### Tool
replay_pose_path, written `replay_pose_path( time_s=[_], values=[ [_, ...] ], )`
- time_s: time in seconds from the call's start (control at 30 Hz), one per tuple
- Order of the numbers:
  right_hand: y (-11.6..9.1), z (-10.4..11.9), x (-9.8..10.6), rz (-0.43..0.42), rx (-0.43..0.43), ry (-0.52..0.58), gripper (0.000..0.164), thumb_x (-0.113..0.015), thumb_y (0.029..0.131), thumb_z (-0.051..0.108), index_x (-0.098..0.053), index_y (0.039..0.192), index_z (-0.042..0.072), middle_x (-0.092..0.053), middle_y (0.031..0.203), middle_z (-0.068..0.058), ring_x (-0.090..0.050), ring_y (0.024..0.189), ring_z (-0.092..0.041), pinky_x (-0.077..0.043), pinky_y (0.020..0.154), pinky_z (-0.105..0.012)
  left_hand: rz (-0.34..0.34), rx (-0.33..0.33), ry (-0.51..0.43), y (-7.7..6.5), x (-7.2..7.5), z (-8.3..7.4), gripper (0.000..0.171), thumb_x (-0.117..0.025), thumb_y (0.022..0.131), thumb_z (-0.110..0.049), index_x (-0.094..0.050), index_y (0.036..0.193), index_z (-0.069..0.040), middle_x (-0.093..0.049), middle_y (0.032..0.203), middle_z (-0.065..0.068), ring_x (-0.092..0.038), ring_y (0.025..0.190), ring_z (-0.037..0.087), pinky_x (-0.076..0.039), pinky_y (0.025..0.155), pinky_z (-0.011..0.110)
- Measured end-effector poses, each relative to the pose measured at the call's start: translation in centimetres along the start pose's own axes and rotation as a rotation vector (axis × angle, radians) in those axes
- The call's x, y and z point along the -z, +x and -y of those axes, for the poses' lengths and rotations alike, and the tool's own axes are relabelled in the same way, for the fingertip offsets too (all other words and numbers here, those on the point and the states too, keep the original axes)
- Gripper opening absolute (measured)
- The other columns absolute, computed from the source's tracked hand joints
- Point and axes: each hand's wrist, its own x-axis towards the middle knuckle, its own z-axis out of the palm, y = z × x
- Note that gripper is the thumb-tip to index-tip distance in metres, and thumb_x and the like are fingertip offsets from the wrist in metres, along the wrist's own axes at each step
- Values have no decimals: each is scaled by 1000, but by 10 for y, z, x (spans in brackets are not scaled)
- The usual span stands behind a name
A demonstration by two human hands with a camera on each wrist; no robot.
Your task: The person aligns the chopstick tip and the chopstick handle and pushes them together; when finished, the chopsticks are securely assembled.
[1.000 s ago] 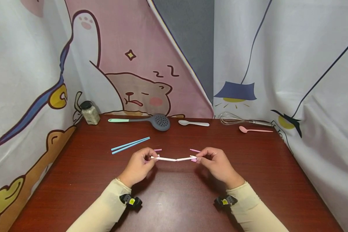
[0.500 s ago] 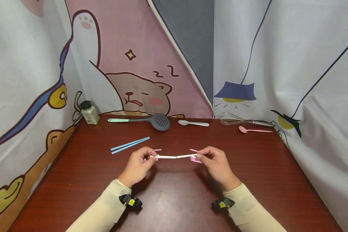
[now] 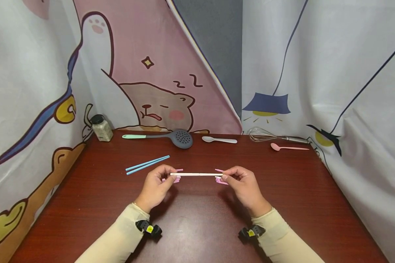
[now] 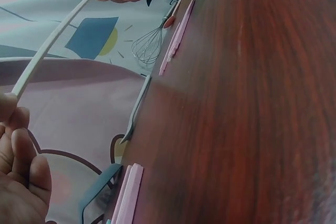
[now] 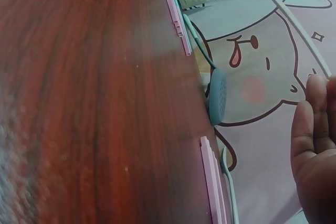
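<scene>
A thin, straight white stick (image 3: 199,174) with a faint seam at its middle stretches level between both hands, raised above the table in the wrist views. My left hand (image 3: 157,185) pinches its left end between thumb and fingers. The other end is pinched by my right hand (image 3: 248,185). Beyond the hands lie pink sticks, one group at the left (image 4: 127,195) and one at the right (image 4: 177,38). In the head view the hands hide most of each group.
Blue chopsticks (image 3: 147,165) lie left of centre. Along the back of the brown table (image 3: 197,226) are a lidded jar (image 3: 102,128), a slotted skimmer (image 3: 181,138), a white spoon (image 3: 219,140), a whisk (image 3: 278,137) and a pink spoon (image 3: 289,147). Printed curtains hang behind.
The white stick sagged at its middle seam one second ago and is now straight. Its middle has risen slightly in the head view, and the right hand has shifted a little left.
</scene>
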Motion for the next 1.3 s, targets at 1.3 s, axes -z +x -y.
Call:
replay_pose_path(
  time_s=[1.3],
  values=[
    [0,-3,3,-15,39,-225,7,-72,95,-5,-71,99,-10,-71,88,-22,-67,76,-10,-54,67,-21,30,13,-48,0,5,2,3,-63,97,12,-66,96,10,-68,104,39,-75,84,8,-63,81,41]
  ],
)
